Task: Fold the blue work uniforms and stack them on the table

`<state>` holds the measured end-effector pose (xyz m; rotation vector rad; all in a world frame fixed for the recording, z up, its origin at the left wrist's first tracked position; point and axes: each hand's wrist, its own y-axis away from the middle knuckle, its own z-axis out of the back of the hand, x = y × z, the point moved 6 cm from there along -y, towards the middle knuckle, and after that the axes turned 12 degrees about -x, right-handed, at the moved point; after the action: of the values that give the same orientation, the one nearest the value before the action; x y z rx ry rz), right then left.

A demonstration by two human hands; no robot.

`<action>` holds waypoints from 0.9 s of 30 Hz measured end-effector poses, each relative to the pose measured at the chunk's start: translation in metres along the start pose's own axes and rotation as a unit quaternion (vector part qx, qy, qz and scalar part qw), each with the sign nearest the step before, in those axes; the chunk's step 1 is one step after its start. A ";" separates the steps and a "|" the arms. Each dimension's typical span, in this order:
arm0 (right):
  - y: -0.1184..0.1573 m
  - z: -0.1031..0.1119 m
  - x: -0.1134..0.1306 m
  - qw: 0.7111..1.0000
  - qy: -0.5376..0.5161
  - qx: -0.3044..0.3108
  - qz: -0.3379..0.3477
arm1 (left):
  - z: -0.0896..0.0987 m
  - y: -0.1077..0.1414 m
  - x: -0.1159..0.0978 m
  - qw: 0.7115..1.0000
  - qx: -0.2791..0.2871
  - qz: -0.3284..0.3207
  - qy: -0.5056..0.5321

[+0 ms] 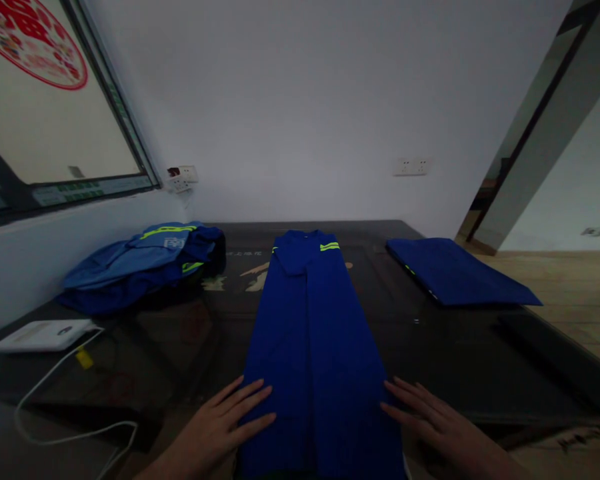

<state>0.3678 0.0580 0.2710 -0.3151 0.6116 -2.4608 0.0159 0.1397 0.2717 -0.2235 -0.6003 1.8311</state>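
Observation:
A blue work jacket (285, 333) with yellow-green stripes lies flat on the dark table, its sides and sleeves folded inward into a long strip. Its collar end points away from me, and the near end runs out of view at the bottom. My left hand (225, 420) rests with spread fingers on the strip's left edge. At the right edge, my right hand (430, 417) has its fingers stretched out, the tips touching or just beside the cloth. Neither hand grips anything.
A heap of blue clothes (145, 260) sits at the back left. Before it lie a white device (45, 335) with a white cable (35, 393) and a yellow tag (85, 358). To the right is a folded blue garment (470, 273) on the dark table (430, 360). A wall (300, 113) stands behind.

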 end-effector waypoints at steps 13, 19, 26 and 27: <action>-0.058 -0.008 0.032 0.989 -0.111 0.065 0.065 | 0.002 -0.019 0.007 0.995 -0.062 0.053 0.050; -0.057 0.003 0.028 0.968 -0.233 0.090 0.016 | 0.012 -0.025 0.012 0.969 -0.010 0.062 0.239; -0.057 0.055 0.035 0.933 -0.349 0.051 -0.071 | 0.056 -0.048 0.012 0.910 0.034 0.074 0.406; -0.056 0.063 0.038 0.935 -0.342 0.048 -0.079 | 0.066 -0.049 0.010 0.910 0.038 0.088 0.403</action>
<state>0.3322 0.0542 0.3563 -1.1526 0.1658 -2.2912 0.0243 0.1409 0.3543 -0.9490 0.0796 1.7264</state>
